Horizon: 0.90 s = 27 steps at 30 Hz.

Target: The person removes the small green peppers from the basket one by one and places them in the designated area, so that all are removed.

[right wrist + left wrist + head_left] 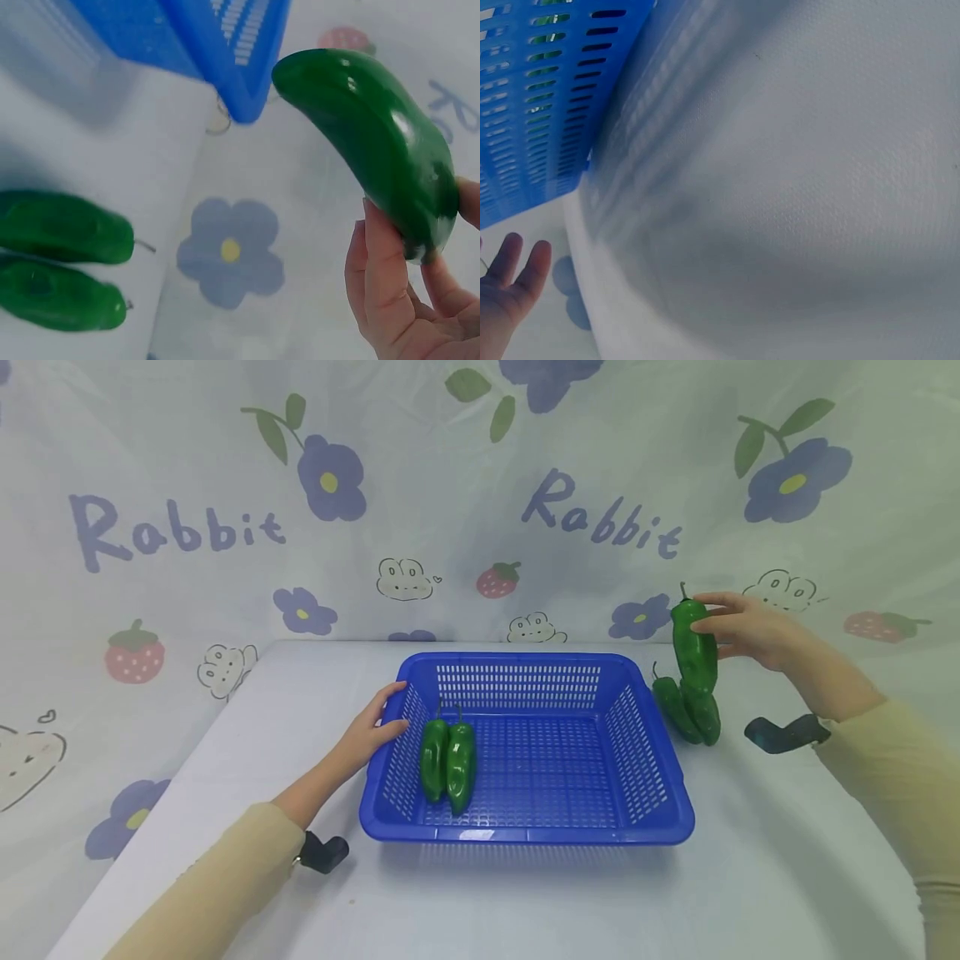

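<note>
My right hand [757,631] pinches a glossy green pepper [694,647] near its stem end, between thumb and fingers. The pepper hangs tip down in the head view, beyond the right side of a blue plastic basket [527,836]. Below it on the table lie two more green peppers [64,226], side by side in the right wrist view. My left hand [367,733] is at the basket's left rim, fingers stretched and spread against it. Inside the basket, two green peppers [461,768] lie together near the left wall.
A white cloth covers the table [480,910]. Behind stands a pale curtain [450,468] printed with purple flowers, strawberries, rabbit faces and the word Rabbit. Black straps [787,734] stick out at both wrists, by the beige sleeves [217,877].
</note>
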Tool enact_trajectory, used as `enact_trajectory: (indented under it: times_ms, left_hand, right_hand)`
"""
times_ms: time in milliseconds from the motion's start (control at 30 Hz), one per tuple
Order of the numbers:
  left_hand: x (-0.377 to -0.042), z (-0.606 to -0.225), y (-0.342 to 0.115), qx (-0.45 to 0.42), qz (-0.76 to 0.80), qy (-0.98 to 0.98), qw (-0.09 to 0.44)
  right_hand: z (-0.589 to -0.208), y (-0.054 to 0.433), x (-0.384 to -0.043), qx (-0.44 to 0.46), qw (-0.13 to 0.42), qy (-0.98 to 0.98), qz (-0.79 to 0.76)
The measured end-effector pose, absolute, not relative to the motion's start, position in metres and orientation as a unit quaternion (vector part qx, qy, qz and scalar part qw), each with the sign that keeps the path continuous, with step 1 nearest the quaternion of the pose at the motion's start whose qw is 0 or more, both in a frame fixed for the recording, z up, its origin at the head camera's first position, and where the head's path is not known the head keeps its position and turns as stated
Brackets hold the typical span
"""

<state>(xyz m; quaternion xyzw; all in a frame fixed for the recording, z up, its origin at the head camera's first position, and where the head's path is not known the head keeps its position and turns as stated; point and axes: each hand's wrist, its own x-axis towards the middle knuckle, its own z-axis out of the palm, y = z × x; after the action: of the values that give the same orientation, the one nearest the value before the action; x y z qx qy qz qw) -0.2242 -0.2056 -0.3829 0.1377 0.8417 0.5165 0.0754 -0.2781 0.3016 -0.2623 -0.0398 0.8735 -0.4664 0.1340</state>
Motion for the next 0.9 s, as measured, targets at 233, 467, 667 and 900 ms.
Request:
enact_trajectory:
  times_ms: [233, 467, 667, 900]
  left_hand:
    - [-0.224, -0.383, -0.206, 0.136, 0.513, 0.845, 0.071]
    - [-0.225, -0.385, -0.207, 0.135, 0.519, 0.841, 0.074]
    - [-0.224, -0.385, -0.207, 0.138, 0.522, 0.838, 0.073]
    - [-0.224, -0.385, -0.207, 0.137, 0.524, 0.837, 0.074]
  right_hand:
    - [-0.271, 0.329, -0.279, -0.022, 0.113, 0.881, -0.459]
    - [-0.291, 0.355, -0.280, -0.029, 0.071, 0.909, -0.409]
    - [-0.310, 0.369, -0.280, -0.017, 0.051, 0.933, -0.355]
    - [-0.333, 0.379, -0.280, -0.008, 0.044, 0.931, -0.363]
